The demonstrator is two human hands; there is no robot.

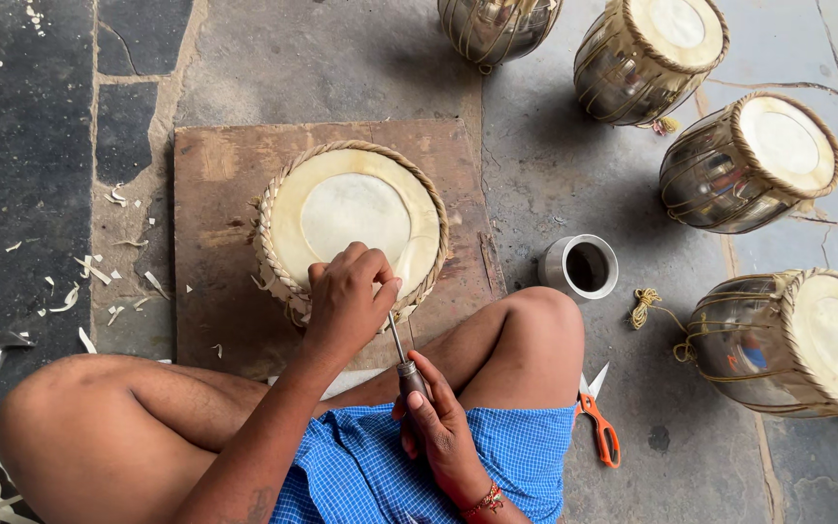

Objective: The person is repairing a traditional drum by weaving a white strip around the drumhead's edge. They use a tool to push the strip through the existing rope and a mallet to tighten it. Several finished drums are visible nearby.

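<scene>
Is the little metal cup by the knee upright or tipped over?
Upright. The metal cup stands on the stone floor, round mouth facing up, dark inside; contents cannot be told.

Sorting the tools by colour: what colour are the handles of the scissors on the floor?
Orange; the scissors show best in the head view, beside the knee.

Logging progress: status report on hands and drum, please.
Left hand steadies drum rim. Right hand holds metal tool against rim. Board underneath; nothing blocking.

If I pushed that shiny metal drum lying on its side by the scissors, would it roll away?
Probably a little: the shiny metal drum lies on its round, smooth-looking side on the flat stone floor. Its rope lacing might slow it. It looks rigid and fairly heavy.
</scene>
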